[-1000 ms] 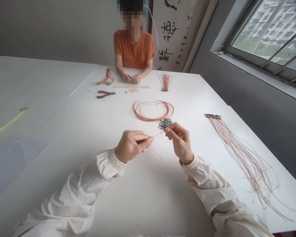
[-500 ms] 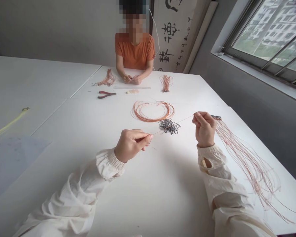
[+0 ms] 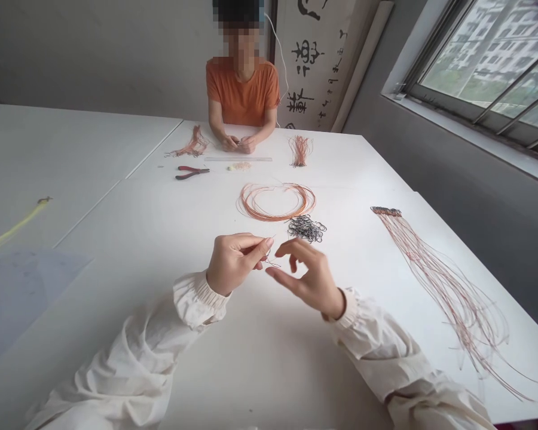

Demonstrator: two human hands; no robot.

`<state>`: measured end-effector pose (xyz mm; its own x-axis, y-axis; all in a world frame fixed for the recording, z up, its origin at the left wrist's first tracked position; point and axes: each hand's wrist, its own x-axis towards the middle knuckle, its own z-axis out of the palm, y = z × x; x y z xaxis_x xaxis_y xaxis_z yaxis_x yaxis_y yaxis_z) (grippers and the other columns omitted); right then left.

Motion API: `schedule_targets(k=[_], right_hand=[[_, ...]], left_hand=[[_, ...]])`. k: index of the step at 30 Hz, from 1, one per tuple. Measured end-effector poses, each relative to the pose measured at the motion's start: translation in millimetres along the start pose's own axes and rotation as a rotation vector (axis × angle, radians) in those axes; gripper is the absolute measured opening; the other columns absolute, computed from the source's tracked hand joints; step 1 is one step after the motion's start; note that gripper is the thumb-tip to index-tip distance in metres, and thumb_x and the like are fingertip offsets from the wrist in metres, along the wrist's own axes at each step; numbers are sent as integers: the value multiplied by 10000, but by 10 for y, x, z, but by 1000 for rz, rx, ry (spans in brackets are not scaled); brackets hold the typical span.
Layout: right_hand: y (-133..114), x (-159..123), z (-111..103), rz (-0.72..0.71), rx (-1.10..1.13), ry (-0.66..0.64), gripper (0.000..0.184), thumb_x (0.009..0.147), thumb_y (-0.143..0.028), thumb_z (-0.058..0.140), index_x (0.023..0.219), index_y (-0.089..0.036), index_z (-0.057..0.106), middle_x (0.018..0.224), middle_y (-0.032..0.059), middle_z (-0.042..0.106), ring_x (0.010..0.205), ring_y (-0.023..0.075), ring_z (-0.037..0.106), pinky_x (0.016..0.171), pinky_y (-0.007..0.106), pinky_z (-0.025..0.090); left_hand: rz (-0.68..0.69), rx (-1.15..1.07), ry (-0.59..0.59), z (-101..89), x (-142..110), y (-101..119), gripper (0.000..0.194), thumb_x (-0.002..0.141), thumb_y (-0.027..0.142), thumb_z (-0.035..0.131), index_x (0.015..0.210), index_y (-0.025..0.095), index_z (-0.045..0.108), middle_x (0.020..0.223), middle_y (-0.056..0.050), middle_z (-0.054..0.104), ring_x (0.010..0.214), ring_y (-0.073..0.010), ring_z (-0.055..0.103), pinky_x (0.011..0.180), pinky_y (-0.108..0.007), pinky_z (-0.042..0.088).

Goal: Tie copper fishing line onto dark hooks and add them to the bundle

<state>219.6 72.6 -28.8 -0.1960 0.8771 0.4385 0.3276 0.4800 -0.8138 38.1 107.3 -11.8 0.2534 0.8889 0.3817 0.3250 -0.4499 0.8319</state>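
My left hand [image 3: 235, 260] is closed in a pinch on a thin copper wire [image 3: 269, 261] just above the white table [image 3: 260, 358]. My right hand [image 3: 305, 276] hovers beside it with fingers spread and curled, holding nothing, its fingertips close to the wire's end. Just beyond both hands lies a small heap of dark metal hooks [image 3: 306, 227], and behind that a coil of copper wire [image 3: 275, 200].
A long bundle of copper strands [image 3: 439, 280] fans out at the right. A person in an orange shirt [image 3: 242, 89] sits across the table with red pliers [image 3: 190, 172], a ruler [image 3: 238, 159] and wire bunches [image 3: 299, 149] nearby. A yellow strip [image 3: 13, 226] lies at the left.
My right hand pulled the wire out to the right toward the strand bundle, then let go and came back beside my left hand, which stayed put.
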Motion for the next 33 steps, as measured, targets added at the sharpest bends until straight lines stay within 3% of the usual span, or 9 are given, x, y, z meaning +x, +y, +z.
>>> schedule_targets(k=[3,6,11,15,21,23,26,30,33], right_hand=[[73,-34,144,279,359,-120,155,874,-362,623,844,-210,626,765,47,674,539,132,508,526,287,425],[261,17,102,579,741,-251,181,854,-346,596,769,-189,568,526,-13,580,423,101,444,401,218,327],[472,111,8,698,792,-432,234,784,-356,630,676,-158,567,440,-18,514,366,101,440,329,196,255],[510,141,-38,662,766,-354,370,841,-491,589,705,-147,593,519,26,576,422,111,466,362,212,305],[394,134,-134,393,599,216,182,848,-367,659,846,-202,582,795,7,603,533,87,435,502,240,399],[297,123,-156,251,475,284,202,859,-354,656,1007,-226,605,1040,57,630,580,103,489,544,279,450],[185,123,-175,113,341,96,362,871,-347,654,1212,-251,579,1277,104,571,693,147,588,680,348,511],[180,150,-216,150,309,-197,179,876,-359,658,862,-186,701,785,51,652,672,163,554,642,320,449],[251,177,-323,201,388,-144,192,862,-347,679,768,-182,707,723,40,637,663,161,533,609,307,410]], left_hand=[[2,-16,1,-21,13,24,261,868,280,660,641,158,706,541,-1,617,447,-92,567,448,-186,499],[-29,-87,32,-38,25,54,240,849,273,683,644,150,709,560,-2,626,423,-84,555,399,-178,480],[18,-112,26,-40,10,89,244,842,245,690,620,146,708,546,4,600,418,-76,548,405,-180,481],[13,-91,46,-66,15,88,239,840,243,691,623,143,707,556,0,612,414,-75,549,400,-176,481],[-25,-43,-61,-76,43,37,268,840,283,683,612,143,704,536,-4,609,424,-90,559,417,-181,506],[-39,-23,-108,-71,40,30,276,842,283,679,604,143,702,539,-7,613,425,-92,566,423,-182,505],[-42,-20,-172,-74,32,46,293,846,255,670,577,140,684,541,-7,616,421,-88,570,423,-176,487],[-39,-46,-228,-91,22,72,276,832,236,684,576,135,696,530,-13,616,429,-92,578,426,-176,479],[-77,-104,-273,-114,13,74,244,821,235,696,600,131,718,548,-22,627,423,-92,570,408,-178,476]])
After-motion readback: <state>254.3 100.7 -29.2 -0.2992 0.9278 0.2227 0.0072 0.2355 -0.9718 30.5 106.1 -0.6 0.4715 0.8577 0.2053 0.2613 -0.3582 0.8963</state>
